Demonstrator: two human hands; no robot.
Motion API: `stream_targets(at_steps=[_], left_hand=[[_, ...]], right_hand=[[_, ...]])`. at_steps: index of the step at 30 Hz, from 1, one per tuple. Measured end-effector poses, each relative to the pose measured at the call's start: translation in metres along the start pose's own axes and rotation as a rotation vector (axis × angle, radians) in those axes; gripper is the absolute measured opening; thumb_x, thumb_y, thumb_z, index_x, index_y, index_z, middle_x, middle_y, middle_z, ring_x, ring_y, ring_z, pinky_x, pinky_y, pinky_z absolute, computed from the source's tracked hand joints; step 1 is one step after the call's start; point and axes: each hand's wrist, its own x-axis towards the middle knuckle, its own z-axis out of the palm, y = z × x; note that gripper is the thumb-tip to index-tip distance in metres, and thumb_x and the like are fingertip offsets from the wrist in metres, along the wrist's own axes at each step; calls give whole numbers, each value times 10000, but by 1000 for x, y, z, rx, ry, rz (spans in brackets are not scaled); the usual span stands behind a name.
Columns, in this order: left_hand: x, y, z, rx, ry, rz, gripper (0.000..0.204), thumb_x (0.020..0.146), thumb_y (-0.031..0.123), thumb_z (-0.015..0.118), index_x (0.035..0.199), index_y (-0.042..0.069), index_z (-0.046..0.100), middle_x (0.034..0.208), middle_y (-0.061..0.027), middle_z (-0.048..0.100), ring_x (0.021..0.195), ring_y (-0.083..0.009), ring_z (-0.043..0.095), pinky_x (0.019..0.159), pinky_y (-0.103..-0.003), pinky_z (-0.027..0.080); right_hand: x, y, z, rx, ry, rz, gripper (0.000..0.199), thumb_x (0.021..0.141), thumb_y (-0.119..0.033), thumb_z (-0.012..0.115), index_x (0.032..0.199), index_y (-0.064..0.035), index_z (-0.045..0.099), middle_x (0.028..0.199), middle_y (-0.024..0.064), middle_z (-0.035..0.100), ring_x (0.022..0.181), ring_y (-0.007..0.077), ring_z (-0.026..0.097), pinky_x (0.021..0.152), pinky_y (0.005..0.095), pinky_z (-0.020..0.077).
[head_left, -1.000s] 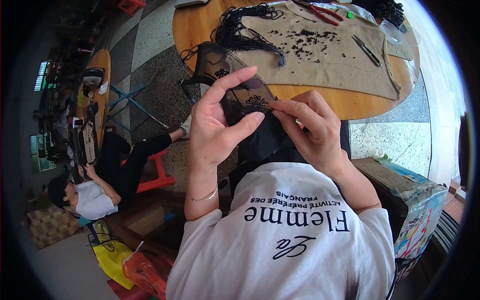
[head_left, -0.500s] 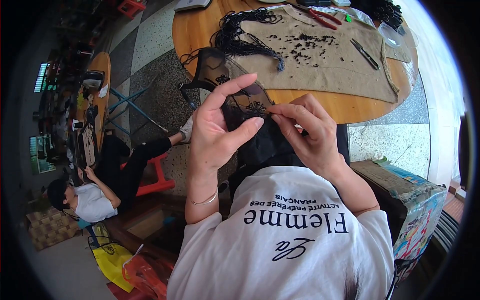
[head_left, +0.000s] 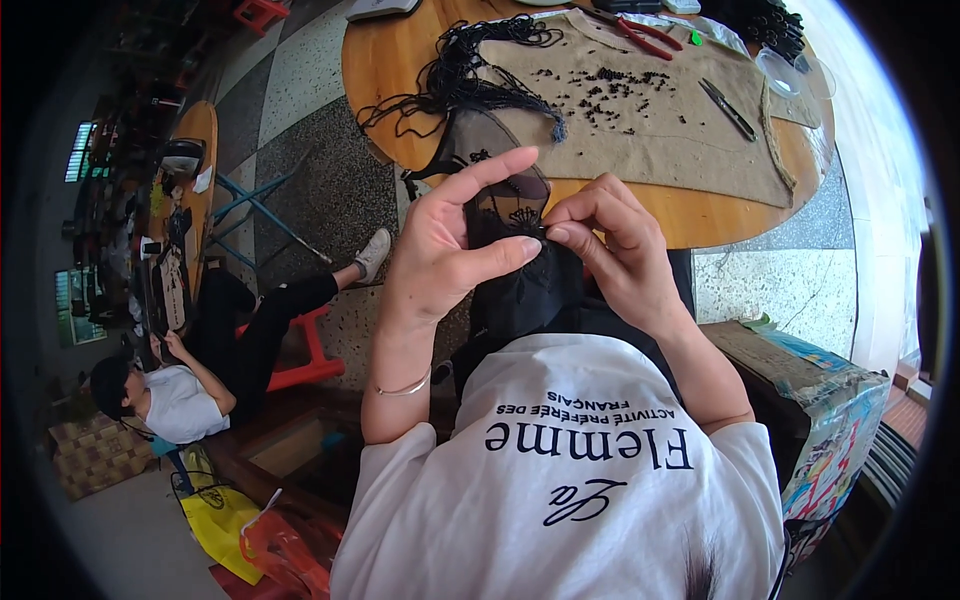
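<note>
Black sheer embroidered fabric [head_left: 520, 270]: held above lap, before round wooden desk [head_left: 400, 80]. Left hand [head_left: 450, 250]: grip pinching fabric, thumb to forefinger. Right hand [head_left: 615, 250]: grip pinching fabric edge, fingertips together.

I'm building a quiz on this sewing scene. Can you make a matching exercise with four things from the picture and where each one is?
Things:
1. sheer black mesh fabric
2. red-handled pliers
3. small black beads
4. thin silver bangle

Places:
A. scattered on the tan cloth over the round wooden table
B. around the wrist of the left hand
C. pinched between the left hand and the right hand
D. at the far edge of the tan cloth

Pairs: 1-C, 2-D, 3-A, 4-B
</note>
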Motion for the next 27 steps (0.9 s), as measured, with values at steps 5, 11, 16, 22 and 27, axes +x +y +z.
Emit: stream_targets(at_steps=[5, 11, 16, 22, 27], left_hand=[[2, -2, -4, -38, -44, -40, 673, 683, -99, 664, 1311, -13, 440, 1107, -89, 605, 1014, -137, 579, 917, -264, 444], [3, 0, -4, -54, -73, -57, 677, 680, -88, 676, 1311, -7, 442, 1132, -110, 602, 1034, -148, 578, 933, -270, 437], [3, -2, 3, -14, -18, -24, 656, 706, -95, 674, 1311, -4, 438, 1162, -127, 588, 1054, -158, 574, 942, -282, 441], [1, -9, 10, -27, 22, -8, 636, 731, -106, 672, 1312, -5, 433, 1193, -135, 567, 1057, -153, 570, 945, -288, 445], [-4, -8, 13, 221, 76, 43, 645, 732, -123, 670, 1318, -7, 427, 1182, -103, 563, 1039, -122, 557, 914, -264, 458]], right_hand=[[2, 6, -4, 125, -70, 49, 53, 864, -70, 614, 885, -21, 616, 854, 3, 492, 707, 62, 481, 529, 176, 395], [0, 5, -2, 191, -54, 99, 62, 860, -73, 618, 884, -16, 618, 844, 11, 514, 744, 81, 495, 584, 199, 409], [-3, 5, 4, 206, 45, 137, 70, 852, -52, 624, 898, 0, 620, 824, 40, 576, 773, 114, 553, 685, 233, 454], [-8, -6, 13, 298, 188, 191, 81, 859, -4, 597, 936, 18, 611, 831, 61, 620, 754, 111, 612, 653, 240, 495], [-5, -10, 3, 102, 14, 84, 101, 850, 45, 564, 941, 26, 605, 846, 90, 638, 776, 154, 647, 658, 262, 512]])
